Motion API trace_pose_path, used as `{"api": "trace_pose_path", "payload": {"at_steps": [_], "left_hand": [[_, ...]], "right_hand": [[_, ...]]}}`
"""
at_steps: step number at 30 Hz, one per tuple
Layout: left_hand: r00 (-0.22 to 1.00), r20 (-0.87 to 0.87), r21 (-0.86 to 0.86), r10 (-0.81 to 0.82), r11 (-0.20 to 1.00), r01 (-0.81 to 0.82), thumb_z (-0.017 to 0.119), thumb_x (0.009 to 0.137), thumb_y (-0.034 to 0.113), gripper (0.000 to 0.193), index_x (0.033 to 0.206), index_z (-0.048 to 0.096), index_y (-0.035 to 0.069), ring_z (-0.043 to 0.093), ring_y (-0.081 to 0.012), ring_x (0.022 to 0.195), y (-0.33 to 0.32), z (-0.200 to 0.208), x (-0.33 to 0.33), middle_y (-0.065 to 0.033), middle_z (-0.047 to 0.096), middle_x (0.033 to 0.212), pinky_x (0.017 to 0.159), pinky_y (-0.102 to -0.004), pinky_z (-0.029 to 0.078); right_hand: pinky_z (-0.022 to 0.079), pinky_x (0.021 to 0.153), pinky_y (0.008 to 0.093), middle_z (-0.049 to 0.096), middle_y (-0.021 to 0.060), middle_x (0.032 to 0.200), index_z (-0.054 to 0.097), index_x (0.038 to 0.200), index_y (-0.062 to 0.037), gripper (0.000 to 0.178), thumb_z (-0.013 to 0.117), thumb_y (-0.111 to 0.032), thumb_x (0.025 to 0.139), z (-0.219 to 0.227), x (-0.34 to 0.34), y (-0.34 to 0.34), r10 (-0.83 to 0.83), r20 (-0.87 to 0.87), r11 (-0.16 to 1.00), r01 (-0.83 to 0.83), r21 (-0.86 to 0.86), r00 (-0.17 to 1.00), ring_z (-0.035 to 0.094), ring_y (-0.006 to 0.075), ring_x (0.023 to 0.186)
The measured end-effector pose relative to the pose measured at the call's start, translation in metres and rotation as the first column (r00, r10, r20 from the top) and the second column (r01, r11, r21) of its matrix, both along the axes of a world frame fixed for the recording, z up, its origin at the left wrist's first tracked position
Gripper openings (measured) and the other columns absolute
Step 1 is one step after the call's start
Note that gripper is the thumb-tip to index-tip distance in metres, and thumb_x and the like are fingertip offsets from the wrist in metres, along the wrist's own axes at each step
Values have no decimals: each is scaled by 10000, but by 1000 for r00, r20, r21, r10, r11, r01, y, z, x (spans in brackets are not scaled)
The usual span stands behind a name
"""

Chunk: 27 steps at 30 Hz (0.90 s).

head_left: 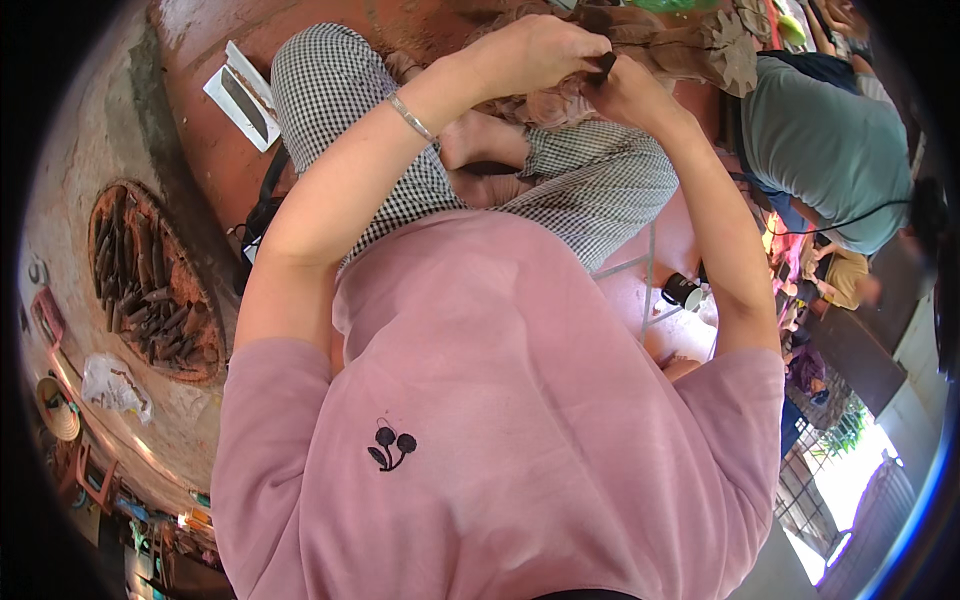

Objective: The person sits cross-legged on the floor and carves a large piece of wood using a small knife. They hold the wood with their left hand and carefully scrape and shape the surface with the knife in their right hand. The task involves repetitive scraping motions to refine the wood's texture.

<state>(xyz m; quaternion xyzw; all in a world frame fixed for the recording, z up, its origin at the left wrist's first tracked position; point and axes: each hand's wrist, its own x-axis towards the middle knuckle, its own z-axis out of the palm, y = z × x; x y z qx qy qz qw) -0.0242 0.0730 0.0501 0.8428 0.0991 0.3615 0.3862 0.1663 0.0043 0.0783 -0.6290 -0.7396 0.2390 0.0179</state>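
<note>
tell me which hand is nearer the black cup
Right. The right hand is above and slightly left of the black cup in the picture; the left hand is higher and farther left.

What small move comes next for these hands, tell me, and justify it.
Probably a slight turn of the dark piece between the left hand and the right hand: both meet at it and seem to cover part of it, so turning could bring more into view.
</note>
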Motion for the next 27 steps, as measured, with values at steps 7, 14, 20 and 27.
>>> {"api": "trace_pose_path", "payload": {"at_steps": [7, 14, 20, 27], "left_hand": [[996, 55, 38, 74, 996, -76, 655, 870, 144, 134, 981, 631, 74, 666, -313, 759, 8, -11, 7, -136, 673, 812, 665, -397, 535], [996, -90, 20, 6, 1000, -5, 656, 868, 172, 125, 935, 620, 72, 652, -345, 732, -2, -16, 7, -168, 653, 784, 632, -426, 508], [983, 138, 18, -119, 993, 117, 613, 848, 53, 92, 915, 573, 4, 633, -410, 798, 23, 13, 1, -213, 626, 810, 679, -462, 495], [996, 89, -34, -5, 999, 9, 612, 877, 153, 162, 884, 581, -6, 646, -386, 778, 6, 9, -4, -209, 638, 788, 676, -458, 508]], "right_hand": [[537, 757, 488, 684, 214, 857, 674, 947, -60, 200, 633, -185, 796, 3, -8, 0, -25, 78, 999, 23, 30, 997, 663, 405, 847], [538, 766, 485, 685, 223, 874, 676, 934, -31, 213, 638, -188, 795, 4, -10, -8, 64, 157, 992, -80, 98, 986, 662, 409, 853], [536, 750, 483, 674, 240, 881, 659, 1036, -44, 240, 595, -138, 825, 16, -19, 6, -103, 27, 986, 99, 131, 994, 656, 418, 854], [533, 726, 464, 680, 229, 867, 652, 1039, -72, 229, 615, -144, 824, 24, -21, 9, -24, -18, 999, 23, -49, 1000, 671, 399, 840]]}}
